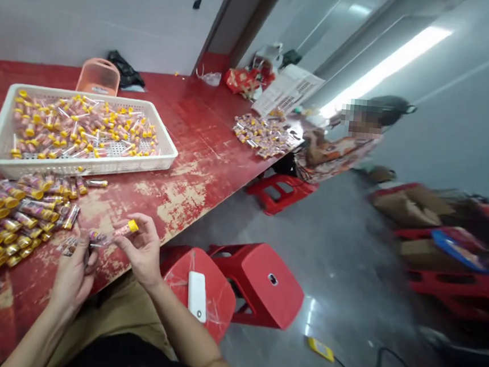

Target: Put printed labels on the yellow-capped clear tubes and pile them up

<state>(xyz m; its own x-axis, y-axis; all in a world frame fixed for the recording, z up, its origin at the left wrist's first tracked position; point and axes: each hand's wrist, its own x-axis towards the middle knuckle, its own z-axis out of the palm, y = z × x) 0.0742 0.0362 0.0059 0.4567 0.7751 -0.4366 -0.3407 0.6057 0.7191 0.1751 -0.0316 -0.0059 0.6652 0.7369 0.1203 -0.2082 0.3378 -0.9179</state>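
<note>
My right hand (143,250) pinches a small clear tube with a yellow cap (126,229) just above the worn red table (195,162). My left hand (73,271) is closed on something small and pinkish (94,238), held close to the tube; I cannot make out what it is. Left of my hands lies a heap of filled yellow-capped tubes (6,214). Behind it stands a white perforated tray (161,156) holding many more tubes.
An orange basket (98,76) sits behind the tray. Another person (342,143) sits at the table's far end by a second pile of tubes (263,135). Red stools (261,282) stand beside me, one carrying a white phone (197,295). Boxes are at the right.
</note>
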